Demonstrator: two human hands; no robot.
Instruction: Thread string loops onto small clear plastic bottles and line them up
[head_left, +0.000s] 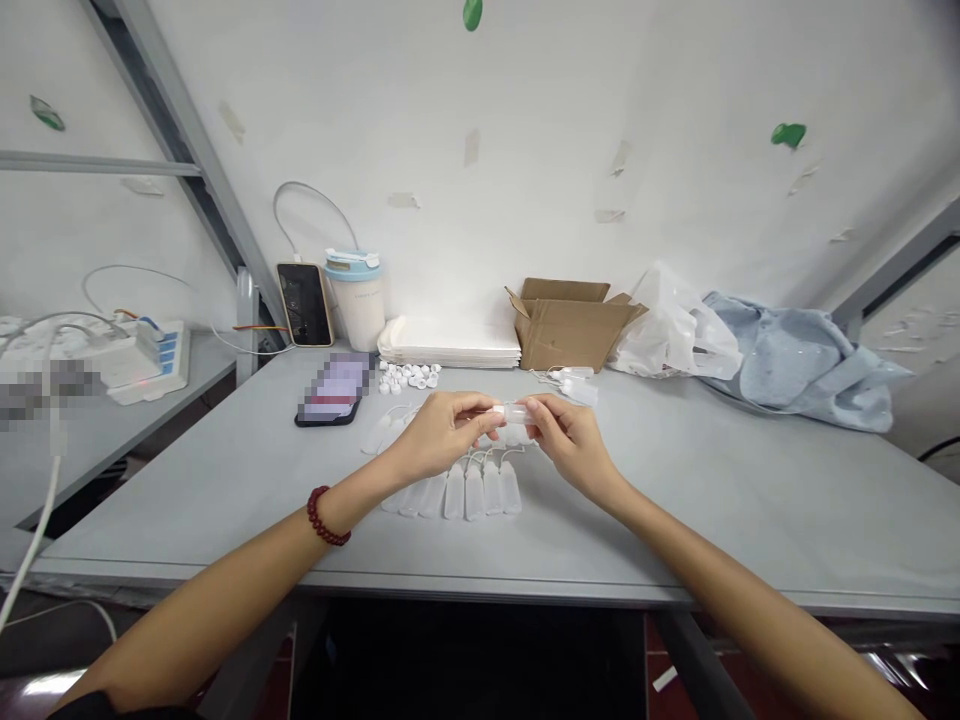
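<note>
My left hand (448, 432), with a dark red bead bracelet on its wrist, pinches a small white cap (498, 409) between thumb and fingers. Opposite it, my right hand (568, 437) grips a small translucent bottle (516, 413) lying sideways, its end meeting the cap; whether the cap is on the bottle, I cannot tell. Below the hands lies a row of translucent bottles (473, 492) with thin white cords at their tops. More bottles lie behind my fingers, partly hidden. Loose white caps (409, 377) are heaped at the back left of the hands.
A cardboard box (574, 335), a stack of white trays (450, 345), a cup with a blue lid (356, 300) and an upright phone (305, 305) line the wall. Another phone (335, 388) lies flat. On the right are a plastic bag (667, 335) and blue cloth (810, 365).
</note>
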